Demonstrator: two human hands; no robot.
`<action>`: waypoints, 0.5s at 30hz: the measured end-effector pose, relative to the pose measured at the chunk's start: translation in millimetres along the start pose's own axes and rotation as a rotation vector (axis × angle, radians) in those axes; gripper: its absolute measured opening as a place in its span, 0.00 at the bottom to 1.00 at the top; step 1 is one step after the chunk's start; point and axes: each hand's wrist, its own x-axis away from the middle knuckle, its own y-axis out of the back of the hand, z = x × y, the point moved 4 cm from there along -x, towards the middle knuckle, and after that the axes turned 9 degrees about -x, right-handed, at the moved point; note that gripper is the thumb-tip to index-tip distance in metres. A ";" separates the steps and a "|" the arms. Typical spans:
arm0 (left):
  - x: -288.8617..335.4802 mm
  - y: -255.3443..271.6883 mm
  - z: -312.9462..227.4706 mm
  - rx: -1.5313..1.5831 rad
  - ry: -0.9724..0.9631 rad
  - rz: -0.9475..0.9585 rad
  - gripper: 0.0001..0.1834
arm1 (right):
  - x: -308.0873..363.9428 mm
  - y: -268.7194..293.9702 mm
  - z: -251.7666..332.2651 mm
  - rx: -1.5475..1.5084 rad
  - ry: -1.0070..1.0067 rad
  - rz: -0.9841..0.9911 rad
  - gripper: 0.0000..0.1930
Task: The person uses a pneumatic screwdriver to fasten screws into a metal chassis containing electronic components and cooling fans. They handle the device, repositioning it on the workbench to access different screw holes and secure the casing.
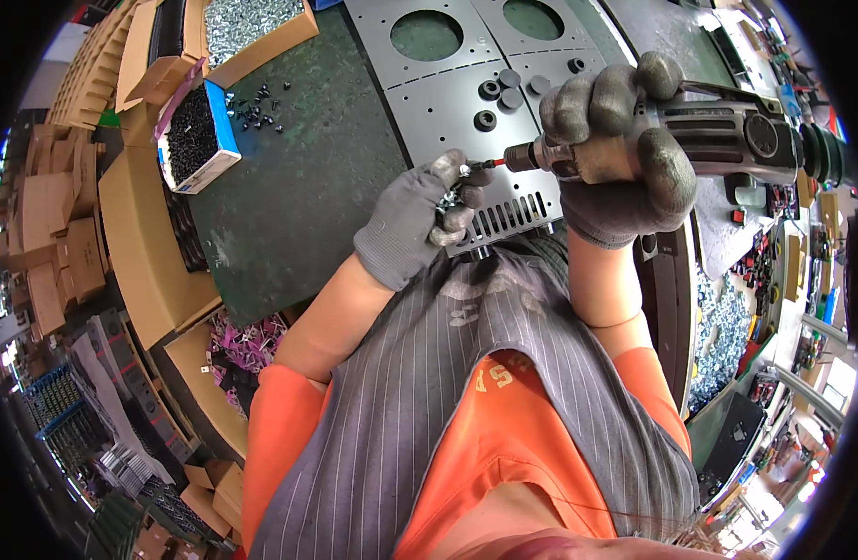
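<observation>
The grey-gloved right grip (620, 201) is clenching a black-and-silver power driver (709, 131); the grey-gloved left grip (405, 215) is holding small silver metal screws (450, 198), fingers half curled.

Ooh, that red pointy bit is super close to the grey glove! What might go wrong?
The left hand is right by the red bit, so a slip might poke or catch its glove.

That hand also holds several small, shiny screws. Some might drop, perhaps into the slots below.

The right hand grips a bulky power driver above the metal panel. A wobble could scratch it.
</observation>
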 end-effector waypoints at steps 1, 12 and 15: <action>0.1 -2.3 0.0 -0.022 -0.011 0.011 0.18 | 1.7 0.2 0.7 0.006 -0.002 0.006 0.23; -11.8 -20.0 -18.8 -0.371 -0.104 0.033 0.20 | 21.5 5.8 22.2 -0.055 0.058 -0.216 0.21; -48.3 15.8 -33.7 -0.592 -0.249 0.005 0.20 | 24.5 18.8 39.4 -0.124 0.131 -0.353 0.19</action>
